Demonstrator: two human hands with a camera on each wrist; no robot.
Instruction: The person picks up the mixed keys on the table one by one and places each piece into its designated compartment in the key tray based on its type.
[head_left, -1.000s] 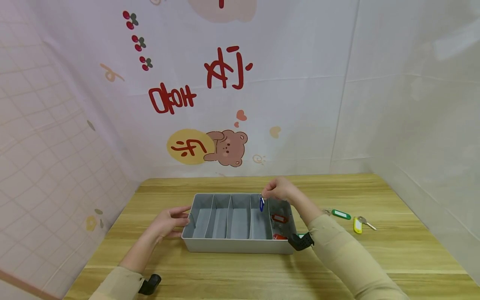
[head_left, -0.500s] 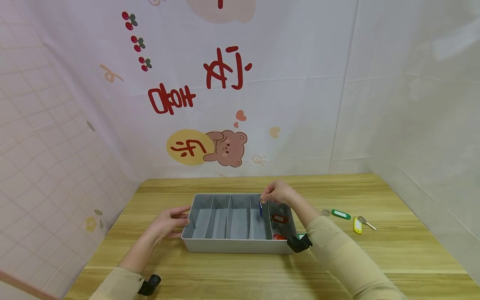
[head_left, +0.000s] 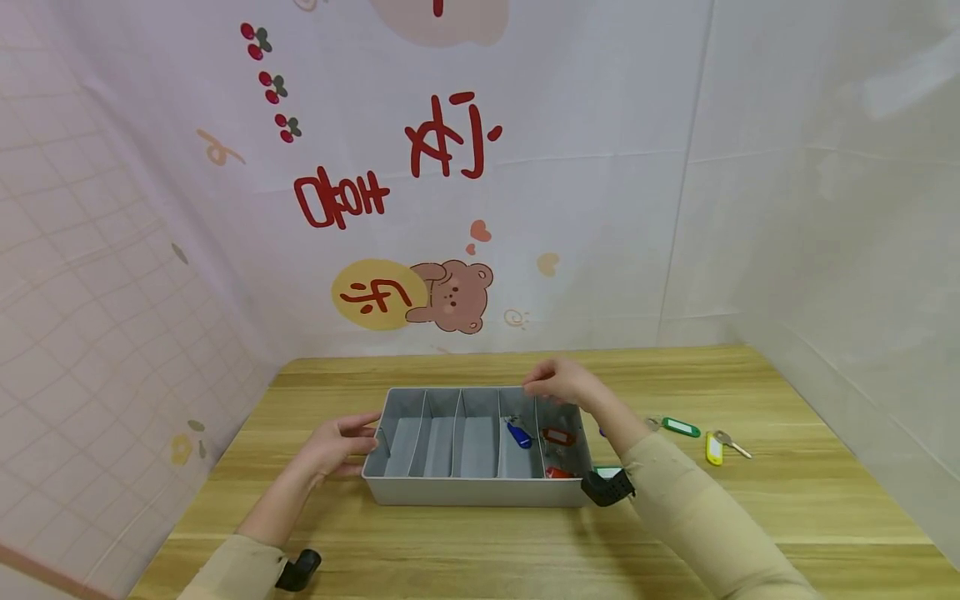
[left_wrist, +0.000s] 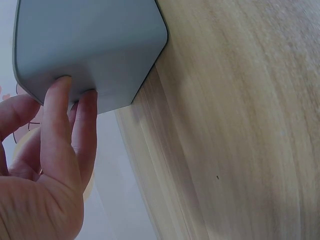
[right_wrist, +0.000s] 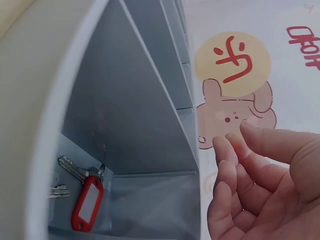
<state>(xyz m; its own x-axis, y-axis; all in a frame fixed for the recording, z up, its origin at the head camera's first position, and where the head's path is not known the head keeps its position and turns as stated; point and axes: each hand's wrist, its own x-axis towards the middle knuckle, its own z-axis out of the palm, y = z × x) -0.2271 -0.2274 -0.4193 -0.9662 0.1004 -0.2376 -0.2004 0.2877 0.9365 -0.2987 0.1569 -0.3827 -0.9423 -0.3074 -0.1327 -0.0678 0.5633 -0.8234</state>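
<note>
An outstretched left hand touches a gray tray while an empty, loosely curled right hand hovers above. A blue key tag lies in the fourth compartment from the left.

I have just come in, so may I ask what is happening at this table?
A person's left hand touches the left end of a gray five-compartment tray. The right hand is raised near its far edge, holding nothing. A blue key tag lies in the compartment second from the right, and red key tags in the rightmost. To the tray's right, a green key tag and a yellow one lie on the table.
</note>
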